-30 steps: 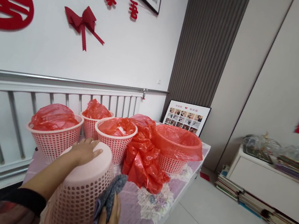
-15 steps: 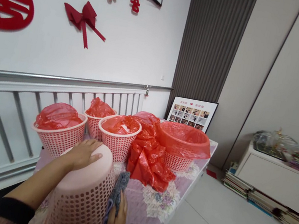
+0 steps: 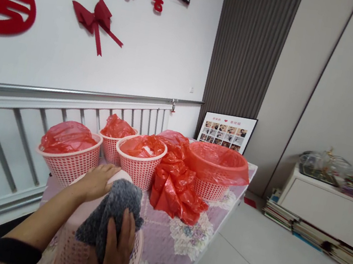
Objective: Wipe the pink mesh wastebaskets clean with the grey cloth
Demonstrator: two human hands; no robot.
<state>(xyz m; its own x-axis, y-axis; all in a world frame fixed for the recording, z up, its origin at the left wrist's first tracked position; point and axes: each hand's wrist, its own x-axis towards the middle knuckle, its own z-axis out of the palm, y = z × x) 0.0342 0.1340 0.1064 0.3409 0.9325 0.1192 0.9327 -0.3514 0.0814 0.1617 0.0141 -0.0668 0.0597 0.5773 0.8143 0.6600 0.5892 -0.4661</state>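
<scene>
An upturned pink perforated basket (image 3: 74,248) stands on the purple quilted table (image 3: 163,236) right in front of me. My left hand (image 3: 96,180) lies flat on its upturned bottom with fingers stretched out. My right hand (image 3: 117,253) presses a grey fuzzy cloth (image 3: 111,211) against the basket's bottom and side, fingers wrapped into the cloth.
Several pink baskets lined with red plastic bags (image 3: 69,149) (image 3: 140,159) (image 3: 216,168) stand behind, with loose red bags (image 3: 174,191) between them. A white railing (image 3: 2,128) runs along the left. A framed photo collage (image 3: 226,132) leans on the wall. A white cabinet (image 3: 330,209) and stacked books (image 3: 311,235) are at the right.
My right hand has carried the grey cloth from the basket's right side up onto its bottom. My left hand has stayed on the basket.
</scene>
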